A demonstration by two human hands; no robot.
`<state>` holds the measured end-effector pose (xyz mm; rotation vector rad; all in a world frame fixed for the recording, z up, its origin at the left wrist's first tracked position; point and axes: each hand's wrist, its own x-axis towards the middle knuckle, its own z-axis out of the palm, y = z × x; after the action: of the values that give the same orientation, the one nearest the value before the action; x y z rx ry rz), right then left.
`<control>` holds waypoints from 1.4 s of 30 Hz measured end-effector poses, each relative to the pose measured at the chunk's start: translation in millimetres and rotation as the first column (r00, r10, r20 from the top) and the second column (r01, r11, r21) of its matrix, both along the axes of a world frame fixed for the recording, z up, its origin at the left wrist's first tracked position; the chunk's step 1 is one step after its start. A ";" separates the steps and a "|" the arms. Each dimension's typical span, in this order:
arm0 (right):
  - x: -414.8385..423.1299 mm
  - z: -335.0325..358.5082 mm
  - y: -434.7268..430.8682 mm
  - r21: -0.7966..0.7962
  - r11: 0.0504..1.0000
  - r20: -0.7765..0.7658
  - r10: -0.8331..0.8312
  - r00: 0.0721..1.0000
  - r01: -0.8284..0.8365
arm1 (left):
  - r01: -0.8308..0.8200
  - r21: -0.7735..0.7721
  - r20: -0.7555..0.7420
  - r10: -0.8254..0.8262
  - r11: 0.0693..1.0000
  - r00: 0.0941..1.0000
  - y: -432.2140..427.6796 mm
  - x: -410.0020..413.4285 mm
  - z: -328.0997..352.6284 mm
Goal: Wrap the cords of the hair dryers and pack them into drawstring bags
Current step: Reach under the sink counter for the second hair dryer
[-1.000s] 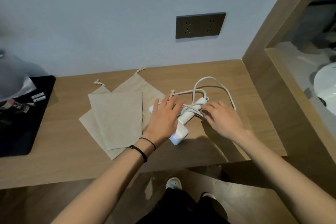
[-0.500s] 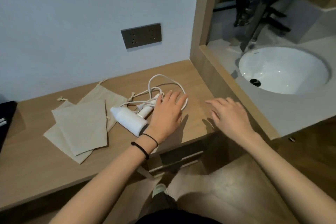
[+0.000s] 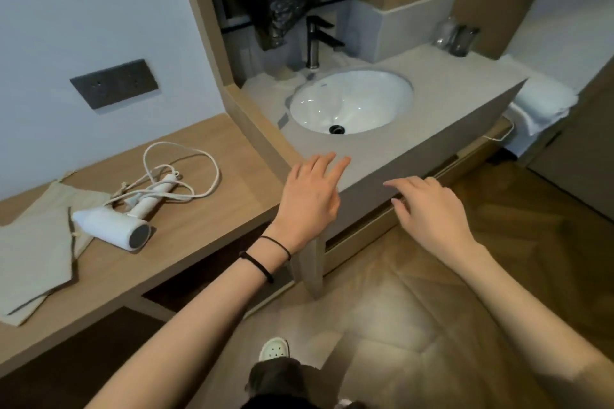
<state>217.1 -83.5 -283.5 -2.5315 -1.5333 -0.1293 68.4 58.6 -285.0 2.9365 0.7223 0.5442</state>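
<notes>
Both hands have left the hair dryer (image 3: 109, 226); the left hand (image 3: 309, 199) and right hand (image 3: 428, 212) hover mid-frame over the vanity top (image 3: 432, 129), each grip apart and empty. The dryer and its loose cord (image 3: 199, 156) lie left of centre on the desk (image 3: 206, 219), touching the drawstring bags (image 3: 33, 249).

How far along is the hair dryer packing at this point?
Done: nothing visible. The hair dryer lies on the wooden counter, cord loose; the bags lie flat. In hand: nothing; left hand and right hand are open, by the sink counter. Left: wrapping and bagging.
</notes>
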 end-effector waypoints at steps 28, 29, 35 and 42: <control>461.3 32.2 -117.0 0.087 0.870 0.034 -0.490 0.871 0.485 | 0.514 0.006 0.006 -0.514 0.858 0.858 -68.2 575.7 24.6; 478.0 30.2 -118.3 0.090 0.870 0.031 -0.489 0.872 0.485 | 0.516 0.006 -0.002 -0.516 0.857 0.857 -68.9 592.8 22.9; 590.9 7.2 -122.0 0.096 0.886 -0.002 -0.455 0.890 0.453 | 0.487 -0.026 -0.021 -0.487 0.873 0.873 -73.9 694.5 -0.3; 741.3 -19.0 -134.8 0.080 0.940 0.007 -0.333 0.943 0.331 | 0.347 -0.101 -0.070 -0.354 0.932 0.932 -95.8 818.3 -33.0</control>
<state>958.4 -218.3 -302.5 -2.7098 -1.0690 -0.2542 886.6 -37.2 -318.0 2.9204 0.2054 0.3433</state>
